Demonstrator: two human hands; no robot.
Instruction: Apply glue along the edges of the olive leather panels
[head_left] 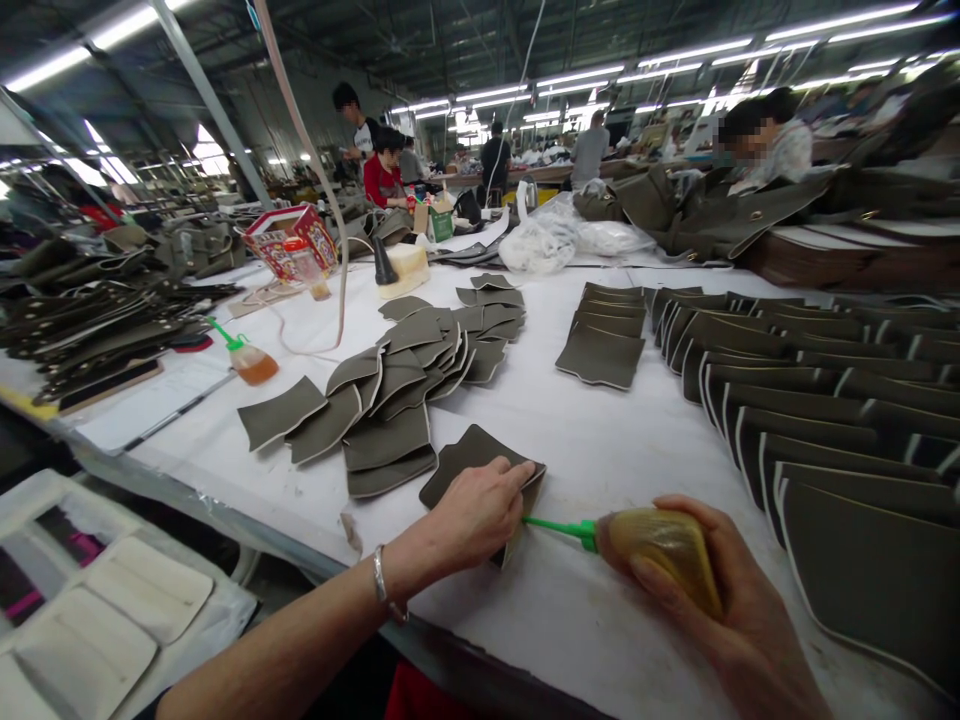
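My left hand presses down on a dark olive leather piece lying on the white table; its fingers are closed over the piece's right edge. My right hand grips a soft amber glue bottle with a green nozzle. The nozzle tip points left and touches the edge of the piece beside my left fingers. A silver bangle sits on my left wrist.
Fanned olive pieces lie just beyond, a small stack farther right, and long overlapping rows on the right. A second glue bottle lies at left. Cream pieces sit low on the left. Other people work at the back.
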